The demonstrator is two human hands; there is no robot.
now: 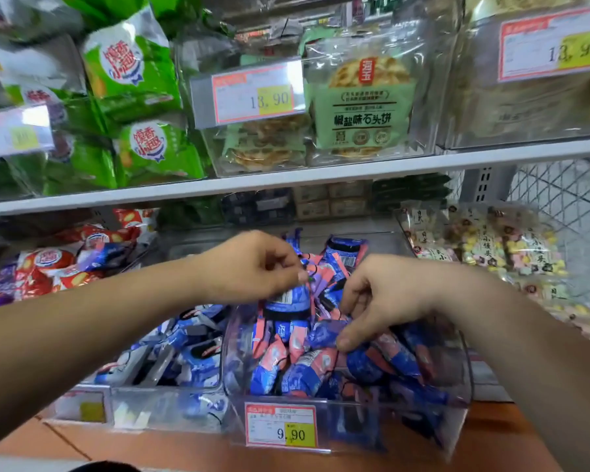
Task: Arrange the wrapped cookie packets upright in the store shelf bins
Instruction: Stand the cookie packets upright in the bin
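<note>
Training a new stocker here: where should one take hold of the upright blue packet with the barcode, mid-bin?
Pinch the blue packet by its top seam, from above, as the left hand does: it stands upright, hemmed in by neighbours in the bin, so likely only its top is free.

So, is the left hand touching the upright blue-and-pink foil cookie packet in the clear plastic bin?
Touching. In the head view the left hand pinches the top edge of the upright blue-and-pink foil cookie packet.
</note>
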